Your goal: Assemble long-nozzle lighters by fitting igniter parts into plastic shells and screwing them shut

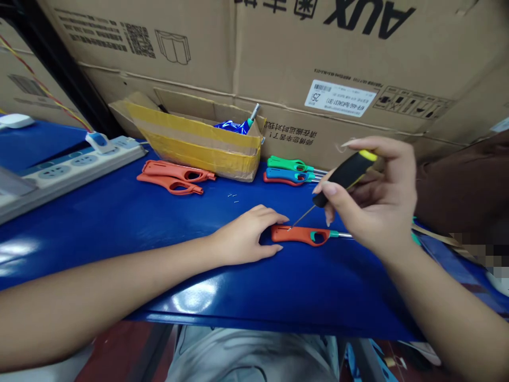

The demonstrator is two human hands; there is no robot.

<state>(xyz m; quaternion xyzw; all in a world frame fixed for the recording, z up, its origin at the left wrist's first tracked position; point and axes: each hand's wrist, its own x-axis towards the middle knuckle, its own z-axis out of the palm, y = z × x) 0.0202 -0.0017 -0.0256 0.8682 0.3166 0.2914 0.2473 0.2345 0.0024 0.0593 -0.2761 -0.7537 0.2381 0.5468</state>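
An orange long-nosed gas lighter (302, 235) with a green trigger and metal tube lies on the blue table. My left hand (248, 236) rests at its rounded end, thumb on one side and forefinger on the other, steadying it. In my right hand (382, 196) is a screwdriver (344, 175) with a black and yellow handle, gripped between thumb and fingers. Its thin shaft slants down, and the tip meets the lighter's body near the rounded end, where a small screw seems to sit. Several tiny screws (234, 197) lie beyond my left hand.
Two orange lighter shells (170, 176) lie at the left, before a taped cardboard box (194, 140) holding blue wrapping. Green, blue and red lighters (287, 171) are stacked to its right. A power strip (75, 167) runs along the left; large cartons (274, 53) stand behind.
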